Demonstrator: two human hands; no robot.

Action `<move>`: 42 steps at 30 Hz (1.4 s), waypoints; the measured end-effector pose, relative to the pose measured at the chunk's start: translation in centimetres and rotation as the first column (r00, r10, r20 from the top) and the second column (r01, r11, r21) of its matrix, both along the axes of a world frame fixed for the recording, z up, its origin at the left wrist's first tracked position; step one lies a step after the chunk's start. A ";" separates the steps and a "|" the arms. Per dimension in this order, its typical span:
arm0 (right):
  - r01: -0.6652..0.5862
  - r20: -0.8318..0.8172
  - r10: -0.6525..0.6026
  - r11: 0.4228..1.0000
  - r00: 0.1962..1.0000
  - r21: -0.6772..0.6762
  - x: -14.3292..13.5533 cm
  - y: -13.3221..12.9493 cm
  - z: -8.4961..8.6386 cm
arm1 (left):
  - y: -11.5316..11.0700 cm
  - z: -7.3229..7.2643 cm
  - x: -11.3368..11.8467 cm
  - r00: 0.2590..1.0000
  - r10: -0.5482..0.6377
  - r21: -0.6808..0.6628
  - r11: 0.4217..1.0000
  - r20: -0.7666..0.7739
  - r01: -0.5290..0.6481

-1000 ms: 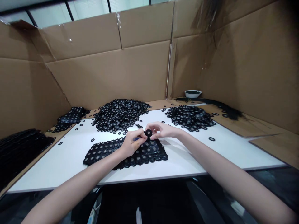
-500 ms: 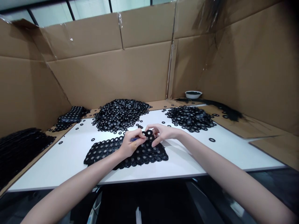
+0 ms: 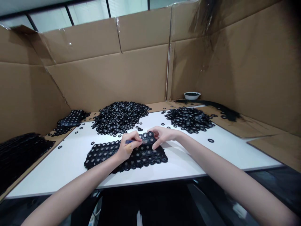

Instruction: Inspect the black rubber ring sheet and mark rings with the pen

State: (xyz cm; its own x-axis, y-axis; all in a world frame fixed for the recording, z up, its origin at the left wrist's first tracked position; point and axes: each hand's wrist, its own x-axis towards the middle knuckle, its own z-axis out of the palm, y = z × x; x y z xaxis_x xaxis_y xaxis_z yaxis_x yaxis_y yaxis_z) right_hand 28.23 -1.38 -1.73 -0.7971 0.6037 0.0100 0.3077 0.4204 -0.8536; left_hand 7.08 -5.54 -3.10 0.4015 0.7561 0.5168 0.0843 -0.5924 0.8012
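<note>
While the left hand [image 3: 128, 146] pinches a blue tool [image 3: 129, 141] over a black ring panel [image 3: 103, 153] lying on the white worktop [image 3: 188, 160], right hand [image 3: 162, 135] fingers curled at its raised far edge, grip unclear, two ring heaps [image 3: 119, 116] beyond.
</note>
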 end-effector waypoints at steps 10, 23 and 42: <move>0.000 -0.004 0.000 0.999 1.000 0.040 -0.1 -0.3 0.5 | 0.1 0.1 0.1 0.978 -0.125 -0.029 0.992 -0.166 0.122; -0.007 0.007 0.007 0.999 1.000 0.033 -0.1 -0.1 0.2 | -0.1 0.2 0.3 0.945 -0.126 0.082 0.984 -0.301 0.157; 0.025 -0.002 -0.025 0.992 1.000 0.123 0.1 -0.2 0.9 | 0.1 0.5 0.7 0.959 -0.002 0.135 0.990 -0.284 0.042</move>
State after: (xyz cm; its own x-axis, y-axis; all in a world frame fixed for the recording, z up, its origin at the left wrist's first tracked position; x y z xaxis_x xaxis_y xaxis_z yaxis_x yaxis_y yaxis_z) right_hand 28.32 -1.54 -0.87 -0.7815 0.6179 0.0864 0.3189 0.5146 -0.7960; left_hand 7.77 -5.47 -2.56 0.5620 0.6745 0.4789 0.2808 -0.7001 0.6565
